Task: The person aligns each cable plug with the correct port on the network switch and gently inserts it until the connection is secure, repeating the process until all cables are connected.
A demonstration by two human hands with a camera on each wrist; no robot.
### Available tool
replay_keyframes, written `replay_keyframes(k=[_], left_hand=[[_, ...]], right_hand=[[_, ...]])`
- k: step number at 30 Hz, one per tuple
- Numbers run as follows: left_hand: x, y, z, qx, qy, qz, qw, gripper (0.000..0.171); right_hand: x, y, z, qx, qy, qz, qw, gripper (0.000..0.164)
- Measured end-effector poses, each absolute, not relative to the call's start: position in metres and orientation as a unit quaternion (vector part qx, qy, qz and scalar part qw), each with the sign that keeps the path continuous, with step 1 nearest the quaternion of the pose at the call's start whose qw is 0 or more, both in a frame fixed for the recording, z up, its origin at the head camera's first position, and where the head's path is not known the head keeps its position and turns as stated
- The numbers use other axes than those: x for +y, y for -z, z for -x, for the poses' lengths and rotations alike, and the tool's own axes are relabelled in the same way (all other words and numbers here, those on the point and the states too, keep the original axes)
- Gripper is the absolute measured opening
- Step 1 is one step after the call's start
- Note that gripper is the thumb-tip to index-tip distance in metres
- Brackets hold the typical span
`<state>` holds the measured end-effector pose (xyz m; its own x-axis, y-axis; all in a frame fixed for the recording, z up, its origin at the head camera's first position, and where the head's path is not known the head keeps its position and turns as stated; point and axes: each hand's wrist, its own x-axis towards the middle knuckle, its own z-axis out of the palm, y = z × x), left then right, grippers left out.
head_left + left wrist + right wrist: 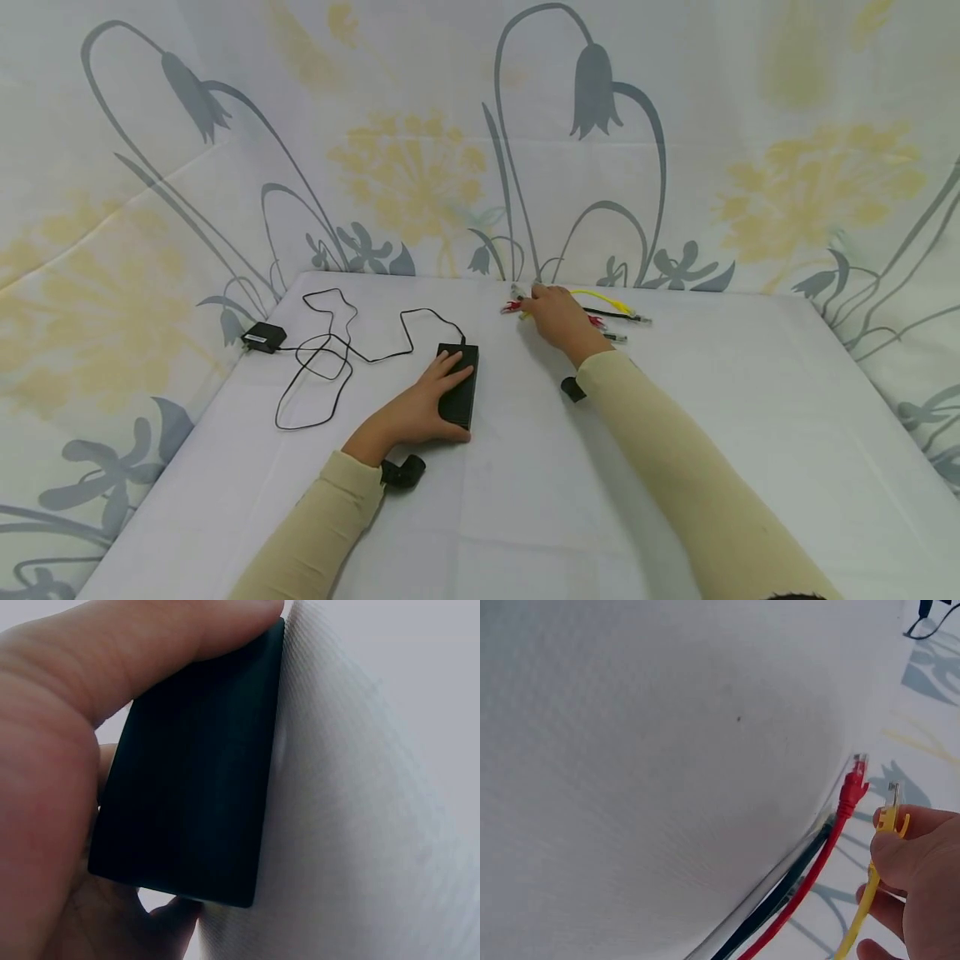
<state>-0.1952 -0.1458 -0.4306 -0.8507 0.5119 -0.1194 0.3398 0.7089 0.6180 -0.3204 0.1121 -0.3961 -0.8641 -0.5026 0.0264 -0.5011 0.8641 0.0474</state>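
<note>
My left hand [420,408] holds a flat black rectangular box [459,400] on the table, fingers over its top and thumb at its near end. In the left wrist view, the thumb and fingers lie along the sides of the box [187,780]. Farther back, my right hand [558,321] is among several network cables. It pinches a yellow network cable [887,820] just behind the clear plug, between thumb and fingers. Beside it lie a red network cable [847,799], a dark one [780,889] and a white one [739,911].
From the box's far end a thin black cord [408,333] runs left in loose loops to a black power adapter [264,337] at the left table edge. The white-covered table [540,500] meets a flowered cloth [450,125] at the back. Black wrist cameras sit at both cuffs.
</note>
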Motion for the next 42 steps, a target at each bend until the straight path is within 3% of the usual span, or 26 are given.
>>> replay_keyframes(k=[26,42], left_hand=[[-0.146,0.431,0.199,0.913,-0.300,-0.236,0.143,0.101],[-0.144,0.428,0.196,0.912,-0.301,-0.240,0.140,0.101]], right_hand=[[0.118,0.408,0.294,-0.962,-0.040,-0.265,0.049,0.027],[0.114,0.412,0.272,-0.959,-0.110,-0.260,0.025,0.025]])
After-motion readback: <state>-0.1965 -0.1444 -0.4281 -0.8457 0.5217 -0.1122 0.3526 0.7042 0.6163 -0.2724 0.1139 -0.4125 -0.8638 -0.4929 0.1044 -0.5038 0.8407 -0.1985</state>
